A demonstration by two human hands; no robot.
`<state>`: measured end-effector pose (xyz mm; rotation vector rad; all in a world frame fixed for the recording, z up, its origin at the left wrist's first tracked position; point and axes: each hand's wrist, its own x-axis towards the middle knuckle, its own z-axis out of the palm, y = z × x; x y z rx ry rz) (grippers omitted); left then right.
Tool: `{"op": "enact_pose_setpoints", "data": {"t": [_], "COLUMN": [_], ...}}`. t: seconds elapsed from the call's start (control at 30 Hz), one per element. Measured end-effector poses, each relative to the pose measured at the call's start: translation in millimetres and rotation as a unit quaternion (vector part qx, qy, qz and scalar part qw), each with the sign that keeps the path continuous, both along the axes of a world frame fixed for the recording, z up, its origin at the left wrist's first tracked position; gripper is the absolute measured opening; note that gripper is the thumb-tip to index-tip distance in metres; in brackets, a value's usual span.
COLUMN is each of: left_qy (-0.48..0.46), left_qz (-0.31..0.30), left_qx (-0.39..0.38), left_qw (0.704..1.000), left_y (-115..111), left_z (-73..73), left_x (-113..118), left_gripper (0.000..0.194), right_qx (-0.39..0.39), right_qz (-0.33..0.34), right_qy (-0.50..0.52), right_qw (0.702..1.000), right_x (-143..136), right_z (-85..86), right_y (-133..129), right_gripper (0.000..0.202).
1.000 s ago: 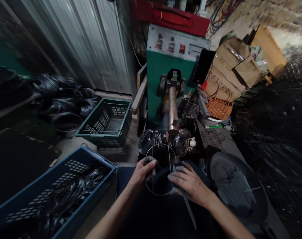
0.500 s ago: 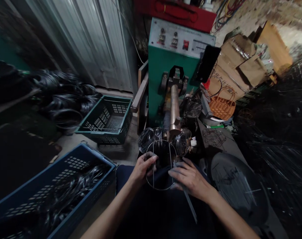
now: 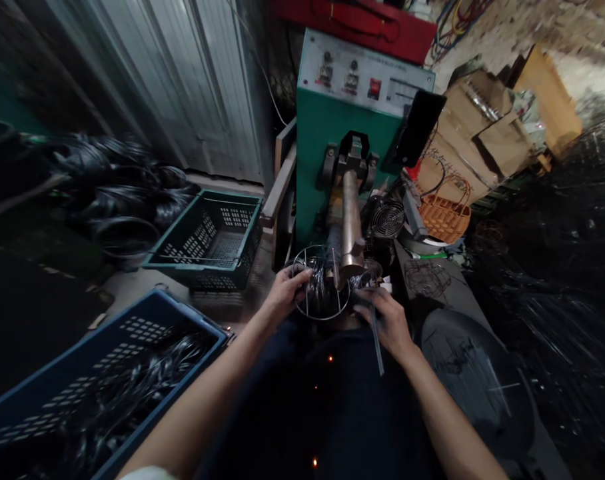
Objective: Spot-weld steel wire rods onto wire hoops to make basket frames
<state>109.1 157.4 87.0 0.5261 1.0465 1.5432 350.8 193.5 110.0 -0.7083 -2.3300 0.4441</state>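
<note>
My left hand (image 3: 288,290) is closed on the left side of a round wire frame (image 3: 323,319), a metal ring with straight wires crossing it. The ring is up at the tip of the welding machine's copper-coloured arm (image 3: 351,220). My right hand (image 3: 386,319) grips several thin straight metal rods (image 3: 378,350), which point down toward my lap. Its fingertips are beside the ring's right edge; whether they touch it I cannot tell. Small orange sparks (image 3: 330,359) show against my dark clothes.
The green machine (image 3: 315,147) stands ahead. At left are a green crate (image 3: 202,267) and a blue crate (image 3: 182,307) holding dark wire pieces. On the right a dark round pan (image 3: 475,373) holds thin rods. A wicker basket (image 3: 445,217) sits near cardboard boxes (image 3: 462,160).
Both hands have moved forward and up, bringing the wire frame from above my lap to the tip of the machine's arm. Orange sparks have appeared.
</note>
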Motion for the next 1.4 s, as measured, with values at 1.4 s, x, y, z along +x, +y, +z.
{"op": "enact_pose_setpoints", "data": {"t": [1.4], "left_qy": [0.539], "left_qz": [0.037], "left_qx": [-0.25], "left_qw": [0.804], "left_y": [-70.1], "left_z": [-142.7], "left_x": [-133.5], "left_gripper": [0.045], "right_qx": [-0.438], "right_qz": [-0.21], "right_qy": [0.153], "right_qw": [0.86], "right_x": [47.0], "right_z": [-81.3], "right_y": [-69.9], "right_gripper": [0.048]}}
